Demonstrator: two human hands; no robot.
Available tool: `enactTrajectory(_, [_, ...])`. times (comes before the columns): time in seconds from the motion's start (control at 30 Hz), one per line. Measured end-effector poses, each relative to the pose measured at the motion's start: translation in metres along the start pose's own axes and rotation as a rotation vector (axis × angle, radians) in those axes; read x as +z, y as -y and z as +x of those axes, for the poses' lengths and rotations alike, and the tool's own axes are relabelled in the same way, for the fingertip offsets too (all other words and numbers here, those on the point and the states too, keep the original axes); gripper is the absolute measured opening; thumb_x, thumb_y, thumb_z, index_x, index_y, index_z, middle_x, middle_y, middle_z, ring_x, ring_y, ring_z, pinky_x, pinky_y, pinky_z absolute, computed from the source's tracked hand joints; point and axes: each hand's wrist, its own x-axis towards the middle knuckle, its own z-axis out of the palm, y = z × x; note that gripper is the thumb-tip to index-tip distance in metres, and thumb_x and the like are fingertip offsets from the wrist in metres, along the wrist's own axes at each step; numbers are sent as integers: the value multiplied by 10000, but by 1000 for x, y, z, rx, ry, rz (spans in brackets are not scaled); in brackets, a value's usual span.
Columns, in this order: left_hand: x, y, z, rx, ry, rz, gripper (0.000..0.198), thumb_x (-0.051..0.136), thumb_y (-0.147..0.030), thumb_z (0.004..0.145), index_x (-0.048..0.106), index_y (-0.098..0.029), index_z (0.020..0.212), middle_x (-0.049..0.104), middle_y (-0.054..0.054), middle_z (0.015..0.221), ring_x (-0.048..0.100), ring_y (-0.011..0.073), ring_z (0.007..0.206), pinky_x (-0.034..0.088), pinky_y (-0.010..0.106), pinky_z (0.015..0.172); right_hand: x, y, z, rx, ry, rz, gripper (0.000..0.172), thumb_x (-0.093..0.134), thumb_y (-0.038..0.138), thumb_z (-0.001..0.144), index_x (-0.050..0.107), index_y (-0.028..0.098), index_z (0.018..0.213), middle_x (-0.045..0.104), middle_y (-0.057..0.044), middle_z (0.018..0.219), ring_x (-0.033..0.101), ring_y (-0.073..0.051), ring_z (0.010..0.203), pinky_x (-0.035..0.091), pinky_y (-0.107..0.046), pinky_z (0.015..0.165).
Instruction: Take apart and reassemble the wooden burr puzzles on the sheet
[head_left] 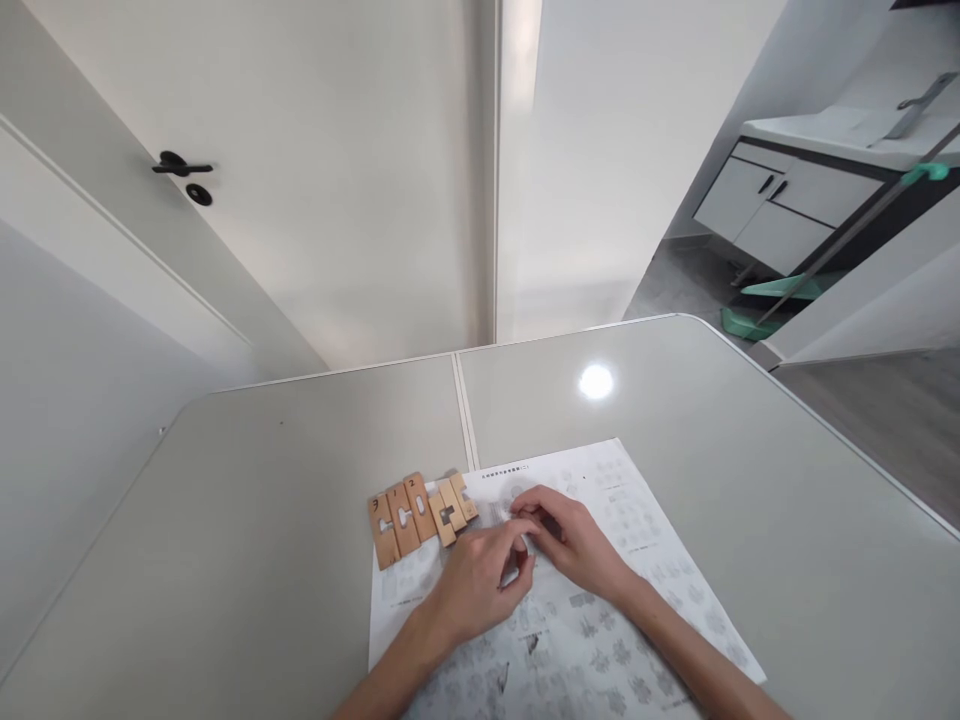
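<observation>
My left hand (487,580) and my right hand (566,535) meet over a large printed sheet (637,510), fingertips touching or nearly so. The fingers of both are curled inward, and whatever may be between them is too small or hidden to make out. Left of my hands, three flat wooden pieces marked 3, 1 and 2 (403,520) lie side by side, each with a cut-out slot. Beside them, close to my left hand, several lighter notched wooden pieces (452,507) sit together at the sheet's upper left.
The grey table (262,530) has rounded far corners and a pale seam (464,410) running across its top. Behind it stand a white door with a black handle (180,168) and, at the right, a sink cabinet (787,200) and a green dustpan (750,322).
</observation>
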Motion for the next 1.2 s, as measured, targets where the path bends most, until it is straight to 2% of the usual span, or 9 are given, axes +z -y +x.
enactTrajectory(0.83, [0, 1, -1, -10, 4, 17, 322, 537, -132, 949, 532, -251, 1248, 648, -59, 728, 601, 130, 558, 461, 259, 597, 2, -2, 0, 0, 1, 13, 275, 498, 93, 946, 643, 265, 1104, 677, -17, 938, 620, -179, 787, 490, -285, 689])
enactTrajectory(1.2, [0, 2, -2, 29, -5, 69, 337, 531, -136, 958, 515, -244, 1276, 669, -47, 739, 631, 147, 589, 490, 274, 622, 0, 2, 1, -11, 2, 5, 238, 501, 123, 954, 639, 252, 1097, 679, -28, 928, 617, -180, 776, 496, -285, 678])
